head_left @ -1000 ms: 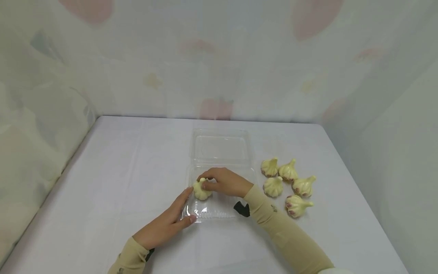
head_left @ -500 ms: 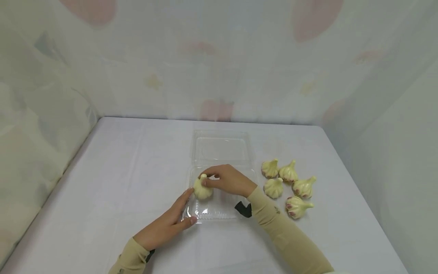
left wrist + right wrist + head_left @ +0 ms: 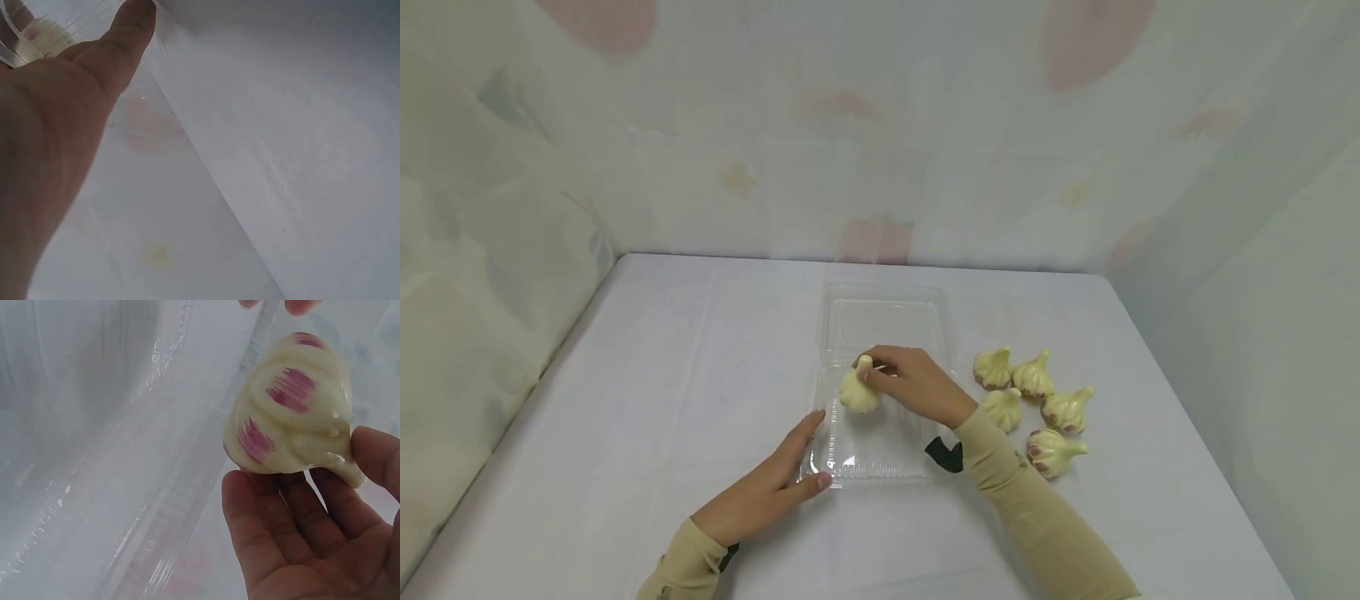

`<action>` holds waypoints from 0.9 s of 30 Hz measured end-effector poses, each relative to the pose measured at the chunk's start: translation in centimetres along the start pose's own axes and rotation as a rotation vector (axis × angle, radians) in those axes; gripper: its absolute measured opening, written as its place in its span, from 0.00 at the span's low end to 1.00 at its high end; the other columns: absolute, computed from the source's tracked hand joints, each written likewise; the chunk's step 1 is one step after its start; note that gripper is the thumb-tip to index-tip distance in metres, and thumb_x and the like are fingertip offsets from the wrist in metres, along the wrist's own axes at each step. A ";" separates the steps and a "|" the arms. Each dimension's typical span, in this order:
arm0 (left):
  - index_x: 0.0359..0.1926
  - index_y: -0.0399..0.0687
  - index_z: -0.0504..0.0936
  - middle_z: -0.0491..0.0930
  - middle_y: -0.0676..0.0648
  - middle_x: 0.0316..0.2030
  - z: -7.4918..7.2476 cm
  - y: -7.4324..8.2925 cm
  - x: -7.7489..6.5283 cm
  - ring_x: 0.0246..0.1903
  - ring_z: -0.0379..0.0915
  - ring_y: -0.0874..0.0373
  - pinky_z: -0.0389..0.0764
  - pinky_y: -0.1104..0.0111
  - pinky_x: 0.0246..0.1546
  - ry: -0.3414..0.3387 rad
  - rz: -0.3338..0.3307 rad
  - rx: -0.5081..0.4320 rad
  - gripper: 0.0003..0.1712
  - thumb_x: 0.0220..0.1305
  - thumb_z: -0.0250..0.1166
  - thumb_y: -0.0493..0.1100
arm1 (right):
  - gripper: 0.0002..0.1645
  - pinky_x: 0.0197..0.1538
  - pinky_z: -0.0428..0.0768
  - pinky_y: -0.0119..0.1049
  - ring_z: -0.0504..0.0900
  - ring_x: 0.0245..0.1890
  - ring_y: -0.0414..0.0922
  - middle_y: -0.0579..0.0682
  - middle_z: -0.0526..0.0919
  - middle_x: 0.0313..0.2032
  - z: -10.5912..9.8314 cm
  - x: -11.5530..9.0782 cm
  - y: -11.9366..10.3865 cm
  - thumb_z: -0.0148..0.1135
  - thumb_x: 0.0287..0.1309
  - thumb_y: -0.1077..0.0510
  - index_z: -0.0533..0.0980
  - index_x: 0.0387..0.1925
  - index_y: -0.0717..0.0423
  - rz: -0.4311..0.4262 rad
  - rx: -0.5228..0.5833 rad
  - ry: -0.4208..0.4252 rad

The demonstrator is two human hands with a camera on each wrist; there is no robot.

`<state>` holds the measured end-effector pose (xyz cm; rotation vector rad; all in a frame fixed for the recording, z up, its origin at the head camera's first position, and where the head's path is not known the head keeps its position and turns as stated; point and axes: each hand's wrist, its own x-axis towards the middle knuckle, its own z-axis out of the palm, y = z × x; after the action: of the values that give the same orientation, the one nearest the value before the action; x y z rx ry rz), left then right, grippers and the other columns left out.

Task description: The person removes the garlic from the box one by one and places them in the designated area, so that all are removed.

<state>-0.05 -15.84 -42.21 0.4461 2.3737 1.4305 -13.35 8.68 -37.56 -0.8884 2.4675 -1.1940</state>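
Observation:
A cream garlic bulb [image 3: 858, 392] is pinched by its stem end between the thumb and fingers of my right hand [image 3: 921, 385], held above the clear plastic box [image 3: 880, 454]. In the right wrist view the garlic bulb [image 3: 294, 406] shows purple streaks, with the fingers [image 3: 281, 519] beneath it and the thumb at its stem. My left hand [image 3: 767, 487] rests at the box's left side, thumb at the near corner and fingers straight along the edge. In the left wrist view the left hand [image 3: 81, 94] partly covers the box.
The box's open lid [image 3: 883, 321] lies flat behind its base. To the right, several garlic bulbs [image 3: 1033, 375] lie grouped on the white table [image 3: 700, 350]. Fabric walls [image 3: 865, 150] with faded prints stand behind and at both sides.
My right hand has raised the garlic bulb from the left part of the box and drawn it slightly right and away. The left hand has stayed put.

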 end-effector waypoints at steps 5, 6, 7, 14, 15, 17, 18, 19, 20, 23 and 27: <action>0.82 0.52 0.40 0.39 0.43 0.79 -0.1 0.0 0.1 0.77 0.34 0.46 0.45 0.45 0.72 -0.001 0.005 0.000 0.48 0.75 0.60 0.55 | 0.15 0.54 0.80 0.43 0.83 0.51 0.42 0.40 0.84 0.47 -0.3 -0.3 0.2 0.56 0.74 0.45 0.82 0.50 0.47 -0.004 0.040 0.032; 0.82 0.52 0.40 0.39 0.43 0.79 -0.1 0.0 0.1 0.77 0.34 0.45 0.45 0.45 0.72 -0.001 0.007 0.001 0.48 0.76 0.60 0.54 | 0.15 0.54 0.80 0.43 0.82 0.50 0.41 0.40 0.84 0.46 -0.4 -0.4 0.1 0.56 0.74 0.45 0.82 0.49 0.47 -0.005 0.047 0.038; 0.82 0.52 0.40 0.39 0.42 0.79 -0.1 0.0 0.1 0.77 0.34 0.45 0.45 0.45 0.72 -0.001 0.012 0.002 0.48 0.76 0.59 0.54 | 0.15 0.53 0.80 0.43 0.82 0.49 0.40 0.40 0.84 0.45 -0.5 -0.5 0.1 0.55 0.74 0.44 0.82 0.49 0.46 -0.004 0.056 0.042; 0.82 0.51 0.39 0.38 0.42 0.79 -0.1 -0.1 0.1 0.77 0.33 0.44 0.45 0.45 0.72 -0.006 0.016 0.004 0.48 0.76 0.59 0.53 | 0.17 0.49 0.80 0.43 0.82 0.44 0.40 0.40 0.85 0.43 -1.3 -1.0 0.0 0.55 0.74 0.45 0.83 0.50 0.49 -0.020 0.117 0.084; 0.82 0.51 0.39 0.38 0.42 0.79 -0.1 -0.1 0.1 0.77 0.33 0.45 0.45 0.45 0.72 -0.007 0.016 0.004 0.48 0.76 0.59 0.53 | 0.18 0.49 0.80 0.43 0.82 0.46 0.40 0.40 0.85 0.44 -1.5 -1.0 0.0 0.55 0.74 0.45 0.83 0.50 0.50 -0.025 0.121 0.092; 0.82 0.51 0.40 0.38 0.43 0.80 -0.1 -0.1 0.1 0.77 0.33 0.45 0.45 0.45 0.72 -0.007 0.013 0.006 0.48 0.76 0.59 0.54 | 0.18 0.52 0.81 0.43 0.82 0.48 0.40 0.39 0.85 0.45 -1.8 -1.1 0.1 0.56 0.74 0.45 0.83 0.50 0.50 -0.030 0.127 0.107; 0.82 0.51 0.40 0.38 0.42 0.79 -0.1 -0.1 0.1 0.77 0.33 0.44 0.45 0.44 0.72 -0.008 0.012 0.005 0.48 0.76 0.59 0.54 | 0.18 0.53 0.81 0.42 0.82 0.50 0.40 0.39 0.85 0.46 -1.9 -1.2 0.1 0.56 0.74 0.45 0.83 0.50 0.51 -0.034 0.130 0.115; 0.82 0.52 0.39 0.38 0.43 0.80 -0.1 -0.1 0.1 0.77 0.33 0.45 0.45 0.45 0.72 -0.010 0.006 0.004 0.48 0.76 0.59 0.54 | 0.17 0.54 0.80 0.43 0.81 0.51 0.40 0.40 0.85 0.46 -2.1 -1.3 0.2 0.56 0.74 0.45 0.83 0.50 0.51 -0.040 0.133 0.123; 0.82 0.52 0.39 0.38 0.44 0.80 -0.1 -0.1 0.1 0.77 0.33 0.46 0.45 0.45 0.72 -0.011 0.001 0.004 0.48 0.76 0.59 0.54 | 0.17 0.55 0.80 0.43 0.80 0.52 0.41 0.40 0.85 0.46 -2.2 -1.3 0.2 0.56 0.74 0.46 0.83 0.49 0.51 -0.045 0.135 0.130; 0.82 0.52 0.39 0.37 0.44 0.80 -0.1 -0.2 0.1 0.77 0.33 0.47 0.45 0.45 0.73 -0.012 -0.010 0.004 0.49 0.75 0.60 0.55 | 0.16 0.55 0.80 0.43 0.80 0.52 0.41 0.41 0.85 0.45 -2.8 -1.6 0.3 0.57 0.74 0.46 0.83 0.48 0.51 -0.055 0.135 0.157; 0.82 0.53 0.39 0.38 0.47 0.80 -0.1 -0.3 0.1 0.77 0.33 0.49 0.46 0.47 0.73 -0.013 -0.032 0.002 0.49 0.75 0.60 0.56 | 0.15 0.54 0.81 0.43 0.81 0.50 0.41 0.41 0.85 0.44 -3.8 -2.1 0.3 0.57 0.74 0.46 0.84 0.47 0.49 -0.049 0.133 0.196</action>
<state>-0.21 -16.08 -42.47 0.4152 2.3621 1.4074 -13.59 12.46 -35.47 -0.8361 2.4907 -1.5087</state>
